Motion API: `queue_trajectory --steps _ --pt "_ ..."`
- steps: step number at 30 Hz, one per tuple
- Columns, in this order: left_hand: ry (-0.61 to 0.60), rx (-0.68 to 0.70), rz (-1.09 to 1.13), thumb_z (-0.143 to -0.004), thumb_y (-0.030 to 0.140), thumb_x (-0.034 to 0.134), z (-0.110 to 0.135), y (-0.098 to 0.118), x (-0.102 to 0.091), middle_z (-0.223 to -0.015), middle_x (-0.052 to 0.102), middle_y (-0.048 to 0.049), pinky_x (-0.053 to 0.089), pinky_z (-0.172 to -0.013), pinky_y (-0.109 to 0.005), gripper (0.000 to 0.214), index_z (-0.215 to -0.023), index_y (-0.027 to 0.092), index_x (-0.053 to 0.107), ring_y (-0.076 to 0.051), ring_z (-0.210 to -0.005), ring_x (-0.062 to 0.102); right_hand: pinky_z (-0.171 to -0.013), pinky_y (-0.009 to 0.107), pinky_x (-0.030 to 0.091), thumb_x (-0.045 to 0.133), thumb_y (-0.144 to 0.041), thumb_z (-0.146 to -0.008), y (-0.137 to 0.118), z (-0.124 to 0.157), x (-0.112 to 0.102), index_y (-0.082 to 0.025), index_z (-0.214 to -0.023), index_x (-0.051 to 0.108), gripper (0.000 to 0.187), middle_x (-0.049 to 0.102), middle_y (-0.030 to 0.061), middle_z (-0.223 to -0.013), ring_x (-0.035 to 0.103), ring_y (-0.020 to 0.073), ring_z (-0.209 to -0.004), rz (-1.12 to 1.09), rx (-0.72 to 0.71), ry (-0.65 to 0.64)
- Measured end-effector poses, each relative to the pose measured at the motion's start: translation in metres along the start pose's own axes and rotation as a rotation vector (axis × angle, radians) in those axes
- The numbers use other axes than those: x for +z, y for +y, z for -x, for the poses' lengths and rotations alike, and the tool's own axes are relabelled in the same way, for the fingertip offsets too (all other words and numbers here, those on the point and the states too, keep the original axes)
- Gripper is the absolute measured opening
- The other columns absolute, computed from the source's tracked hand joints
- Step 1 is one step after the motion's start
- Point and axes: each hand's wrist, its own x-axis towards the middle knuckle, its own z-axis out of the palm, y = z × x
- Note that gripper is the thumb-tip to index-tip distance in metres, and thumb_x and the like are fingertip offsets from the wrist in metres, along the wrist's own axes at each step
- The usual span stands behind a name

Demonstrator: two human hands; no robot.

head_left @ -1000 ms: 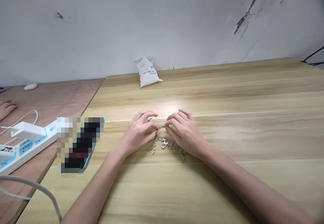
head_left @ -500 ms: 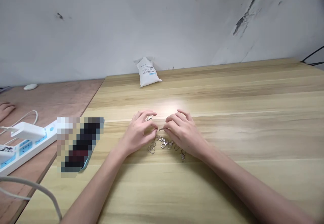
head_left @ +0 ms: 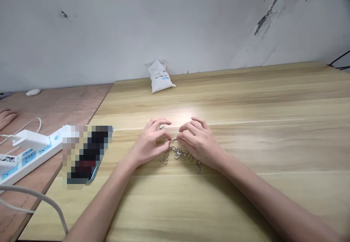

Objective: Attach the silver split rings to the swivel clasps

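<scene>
the left hand (head_left: 150,144) and the right hand (head_left: 198,142) sit close together on the pale striped wood tabletop (head_left: 246,100), and each grip is pinched shut at the fingertips on opposite ends of a small silver metal link (head_left: 173,140). just under and in front of both hands lies a loose heap of silver metal swivel clasps and split rings (head_left: 178,155), some linked together, trailing from below the left palm to beyond the right wrist side. a single small silver clasp (head_left: 162,127) sits just past the left hand's fingers.

farther off, a white printed plastic pouch (head_left: 159,77) leans against the scuffed grey-white wall (head_left: 164,23). to the left, a pixelated, blurred flat object (head_left: 87,157) lies near the tabletop's edge. beyond it, a white and blue power strip (head_left: 35,153) with a white charger (head_left: 30,140) rests on a reddish plywood table (head_left: 57,107), where another person's hand (head_left: 6,117) lies at the picture's edge, well apart.
</scene>
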Motion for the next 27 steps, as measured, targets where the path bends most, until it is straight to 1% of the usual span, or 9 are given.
queue_trajectory --steps 4,9,12,15,18,20,24,27 --pt "0.013 -0.062 0.055 -0.084 0.014 0.060 0.000 0.003 -0.003 -0.126 0.058 -0.0063 0.043 -0.103 -0.047 0.008 -0.081 0.021 0.064 -0.025 -0.122 0.049 -0.104 0.040 0.033 0.049 -0.018 -0.096 0.001 0.000 0.000 -0.021 -0.088 0.063 0.017 0.066 0.0029 -0.090 0.059 0.0159 -0.086 -0.047 0.014 -0.001" --pt "0.018 -0.094 0.055 -0.084 0.014 0.060 0.000 0.001 -0.003 -0.125 0.058 -0.0061 0.042 -0.104 -0.046 0.008 -0.081 0.021 0.064 -0.024 -0.121 0.049 -0.095 0.038 0.039 0.052 -0.018 -0.092 0.006 0.002 -0.003 -0.020 -0.086 0.061 0.011 0.066 0.0044 -0.093 0.059 0.0170 -0.087 -0.189 0.116 0.003" --pt "0.016 -0.091 0.050 -0.084 0.014 0.060 0.000 0.000 -0.002 -0.124 0.058 -0.0058 0.042 -0.103 -0.045 0.008 -0.082 0.021 0.065 -0.024 -0.120 0.049 -0.089 0.037 0.041 0.054 -0.019 -0.092 0.007 0.002 -0.002 -0.020 -0.086 0.061 0.010 0.069 0.0048 -0.098 0.060 0.0174 -0.090 -0.311 0.069 -0.031" --pt "0.016 -0.100 0.062 -0.085 0.015 0.061 0.000 0.000 -0.001 -0.123 0.059 -0.0055 0.043 -0.102 -0.045 0.009 -0.083 0.021 0.067 -0.024 -0.120 0.050 -0.087 0.037 0.042 0.056 -0.019 -0.093 0.004 0.002 0.001 -0.021 -0.088 0.063 0.009 0.072 0.0033 -0.096 0.062 0.0167 -0.086 -0.410 0.023 -0.050" --pt "0.041 -0.147 0.084 -0.085 0.015 0.061 -0.001 0.002 0.001 -0.120 0.061 -0.0060 0.043 -0.102 -0.044 0.009 -0.084 0.021 0.067 -0.024 -0.119 0.051 -0.082 0.035 0.046 0.056 -0.017 -0.093 -0.002 0.002 0.005 -0.021 -0.090 0.064 0.010 0.073 0.0025 -0.091 0.063 0.0163 -0.084 -0.499 0.048 -0.036" --pt "0.064 -0.181 0.099 -0.085 0.017 0.062 -0.001 0.004 0.003 -0.117 0.062 -0.0062 0.043 -0.102 -0.044 0.007 -0.083 0.021 0.068 -0.024 -0.118 0.052 -0.079 0.034 0.048 0.056 -0.016 -0.093 -0.006 0.002 0.007 -0.021 -0.092 0.065 0.010 0.073 0.0031 -0.091 0.063 0.0164 -0.085 -0.547 0.072 -0.023" --pt "0.080 -0.199 0.118 -0.087 0.021 0.063 -0.003 0.005 0.004 -0.113 0.064 -0.0063 0.046 -0.099 -0.044 0.007 -0.083 0.021 0.069 -0.024 -0.114 0.055 -0.079 0.032 0.050 0.055 -0.015 -0.093 -0.009 0.003 0.007 -0.020 -0.093 0.064 0.011 0.072 0.0043 -0.093 0.063 0.0161 -0.088 -0.584 0.078 -0.016" --pt "0.082 -0.182 0.107 -0.088 0.022 0.063 -0.003 0.006 0.002 -0.112 0.064 -0.0065 0.047 -0.098 -0.046 0.009 -0.083 0.021 0.070 -0.024 -0.113 0.055 -0.075 0.032 0.049 0.055 -0.017 -0.092 -0.005 0.002 0.004 -0.020 -0.090 0.064 0.010 0.068 0.0041 -0.086 0.061 0.0165 -0.082 -0.546 0.113 -0.010"
